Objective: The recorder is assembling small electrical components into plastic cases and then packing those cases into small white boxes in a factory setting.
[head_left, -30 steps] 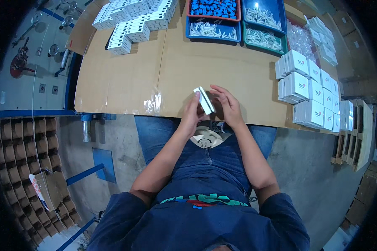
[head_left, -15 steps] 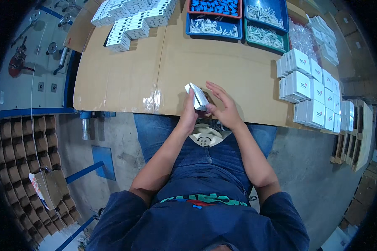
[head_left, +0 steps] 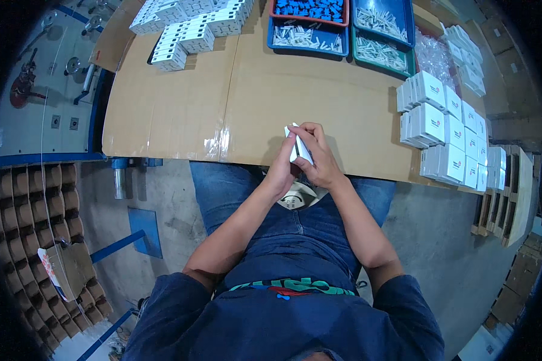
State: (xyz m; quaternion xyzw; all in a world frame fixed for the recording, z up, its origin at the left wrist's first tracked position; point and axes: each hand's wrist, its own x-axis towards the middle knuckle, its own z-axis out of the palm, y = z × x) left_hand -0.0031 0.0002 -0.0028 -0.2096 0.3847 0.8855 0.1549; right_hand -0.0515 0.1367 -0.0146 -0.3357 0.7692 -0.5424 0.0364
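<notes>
Both hands, left hand (head_left: 281, 174) and right hand (head_left: 320, 161), were clamped on small white carton (head_left: 299, 148) at counter (head_left: 253, 114) edge, mid-assembly. Next likely: closing flaps, stacking with finished boxes (head_left: 442, 129) at 3 o'clock.

Most of the small white box (head_left: 299, 149) was covered by the left hand (head_left: 281, 172) and right hand (head_left: 319, 162) closed around it at the near edge of the cardboard-covered bench (head_left: 180, 114); which flaps were open could not be told. The red tray of blue parts (head_left: 310, 9) and the stacks of white boxes (head_left: 186, 24) at the far edge were cut off by the picture's top. The pale pieces in the blue tray (head_left: 307, 37) were too small to identify. A round white object (head_left: 298, 195) on the person's lap lay half hidden beneath the wrists.
</notes>
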